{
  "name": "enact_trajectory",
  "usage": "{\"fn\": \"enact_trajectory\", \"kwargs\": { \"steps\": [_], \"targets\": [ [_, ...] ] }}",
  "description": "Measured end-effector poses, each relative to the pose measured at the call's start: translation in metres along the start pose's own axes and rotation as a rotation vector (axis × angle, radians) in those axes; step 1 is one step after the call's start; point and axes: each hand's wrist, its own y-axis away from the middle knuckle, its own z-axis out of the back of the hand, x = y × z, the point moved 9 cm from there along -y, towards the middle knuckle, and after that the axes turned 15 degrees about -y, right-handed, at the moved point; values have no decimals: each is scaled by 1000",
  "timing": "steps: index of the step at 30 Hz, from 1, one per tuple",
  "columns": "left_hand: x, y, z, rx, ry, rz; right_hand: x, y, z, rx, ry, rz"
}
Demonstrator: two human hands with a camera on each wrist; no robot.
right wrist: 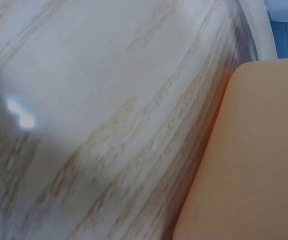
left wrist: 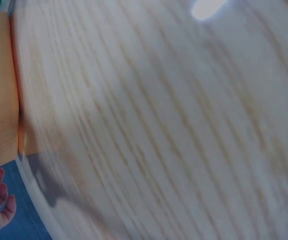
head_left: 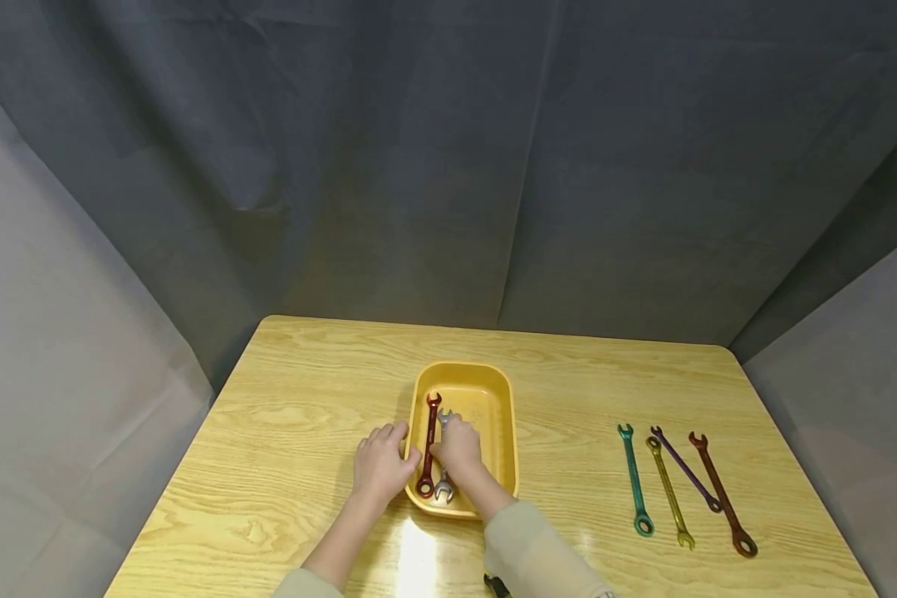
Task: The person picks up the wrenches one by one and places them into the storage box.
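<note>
Right hand (head_left: 459, 453): down inside a yellow, round-cornered, plastic-looking tray (head_left: 502, 440), gripping a silver metal open-ended wrench (head_left: 444, 490) by the middle. Lies directly beneath that hand, the nearer of the two, long axis running near to far, one end showing beyond the fingers, the other toward the wrist. Left hand (head_left: 383, 467): holding the tray's left rim, thumb inside. Just left of the silver, roughly parallel, a dark-red metal wrench (head_left: 429, 440). Underneath, a glossy wood-grain table (head_left: 291, 415); well to the right, a teal wrench (head_left: 634, 480), yellow wrench (head_left: 669, 492), purple wrench (head_left: 688, 470) and copper-red wrench (head_left: 721, 494). Behind, dark grey hanging cloth (head_left: 419, 166).
</note>
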Motion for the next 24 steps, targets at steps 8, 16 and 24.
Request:
{"fn": "enact_trajectory", "kwargs": {
  "steps": [8, 16, 24],
  "targets": [
    [0, 0, 0, -4, -6, 2, 3, 2, 0, 7, 11, 4],
    [0, 0, 1, 13, -5, 6, 3, 2, -1, 34, 21, -29],
    [0, 0, 1, -5, 7, 4, 2, 3, -1, 47, 42, -36]
  ]
}}
